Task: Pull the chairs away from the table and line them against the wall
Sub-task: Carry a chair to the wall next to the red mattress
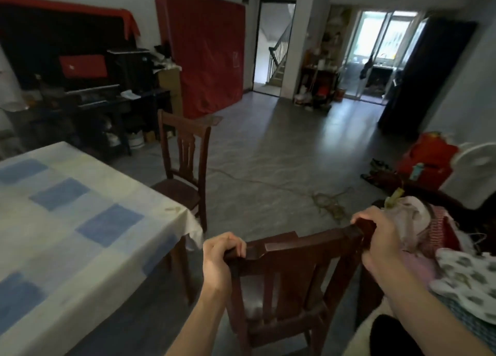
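A: Where are the hands?

B: Both are on the top rail of the near chair (292, 272), down at 6 o'clock. The left hand (218, 259) is clenched over the rail's left end, fingers curled over the front. The right hand (378, 237) is wrapped round the right corner of the same rail.

A: And the chair itself?

B: Dark wood, slatted back, its back facing the camera. It stands apart from the bench (80, 221), just off the bench's near corner, with floor (281, 154) showing between them.

A: The bench?

B: At 9 o'clock, under a pale cloth with blue squares.

A: Any other chair?

B: A second chair (185, 162) of the same dark wood, at about 11 o'clock, stands at the far end of the bench, its seat close to the cloth's edge.

A: What is on the right?

B: A heap of cloth (418, 221) at 3 o'clock, just beside the right hand; I cannot tell whether they touch. A white fan (475, 159) sits further back.

A: And the far side of the room?

B: A large red-covered panel (206, 55) leans on the wall at 12 o'clock, next to an open doorway (273, 47) with stairs beyond. A loose cord (330, 202) lies on the floor past the near chair.
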### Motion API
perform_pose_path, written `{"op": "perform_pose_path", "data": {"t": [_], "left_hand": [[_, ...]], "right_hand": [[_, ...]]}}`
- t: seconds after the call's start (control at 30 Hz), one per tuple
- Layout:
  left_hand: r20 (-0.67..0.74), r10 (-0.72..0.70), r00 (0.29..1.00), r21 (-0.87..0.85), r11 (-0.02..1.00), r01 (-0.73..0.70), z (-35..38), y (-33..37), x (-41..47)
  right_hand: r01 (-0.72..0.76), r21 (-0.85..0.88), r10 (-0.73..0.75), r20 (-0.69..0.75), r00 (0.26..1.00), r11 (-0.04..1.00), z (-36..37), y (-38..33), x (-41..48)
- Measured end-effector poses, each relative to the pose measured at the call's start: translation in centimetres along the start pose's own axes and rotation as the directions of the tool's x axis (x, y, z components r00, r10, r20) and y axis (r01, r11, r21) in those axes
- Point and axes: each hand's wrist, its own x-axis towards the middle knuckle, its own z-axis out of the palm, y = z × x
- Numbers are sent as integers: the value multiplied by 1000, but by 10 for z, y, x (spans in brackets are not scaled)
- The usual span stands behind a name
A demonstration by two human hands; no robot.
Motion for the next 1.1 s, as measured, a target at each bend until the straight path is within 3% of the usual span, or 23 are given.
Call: {"op": "perform_pose_path", "data": {"t": [0.23,0.5,0.8,1.1], "left_hand": [[174,-13,985,-125,992,35,37,-41,227],[308,18,951,-132,991,24,90,-93,468],[220,-35,975,-84,995,55,136,-197,772],[52,-16,999,-117,993,22,121,-234,1083]], "right_hand": [[208,30,-205,-79,976,978,67,-9,158],[319,-57,-324,-130,937,946,139,8,365],[337,-51,-341,-153,928,940,239,84,680],[284,-55,-284,13,959,957,424,144,968]]}}
